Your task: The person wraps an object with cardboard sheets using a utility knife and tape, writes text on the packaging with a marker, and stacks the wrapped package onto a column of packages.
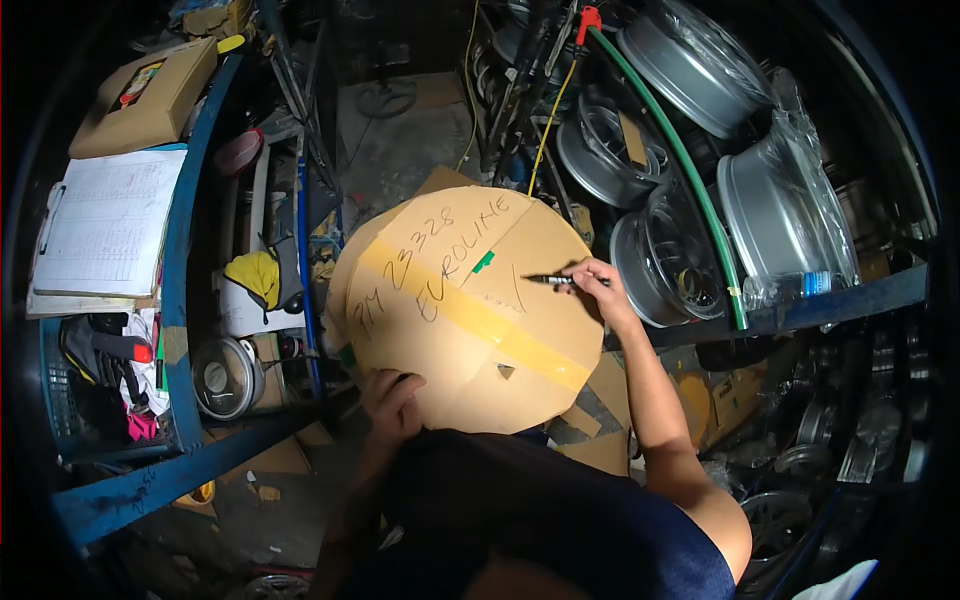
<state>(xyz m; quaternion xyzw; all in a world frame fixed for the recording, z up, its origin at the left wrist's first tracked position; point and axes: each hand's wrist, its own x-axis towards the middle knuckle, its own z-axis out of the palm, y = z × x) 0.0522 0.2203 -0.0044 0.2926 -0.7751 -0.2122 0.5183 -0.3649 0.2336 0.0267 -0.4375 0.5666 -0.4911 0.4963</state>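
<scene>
A round cardboard disc [440, 370] lies in front of my body, with a strip of yellow tape across it. Handwriting on it reads roughly "PM 23328 EUROLINE", and a single slanted stroke stands nearer the right side. My right hand [595, 283] is closed around a black marker [552, 280], whose tip points left, over or on the cardboard beside that stroke. At the disc's lower left edge, my left hand [393, 402] has its fingers curled against the cardboard. A small green mark [483, 263] shows near the middle.
Silver wheel rims [690, 75], some in plastic wrap, fill the rack on the right behind a green bar [665, 150]. On the left shelf are a clipboard with papers [110, 220], a cardboard box [140, 100] and a yellow-and-black glove [255, 280]. A blue beam [190, 475] crosses lower left.
</scene>
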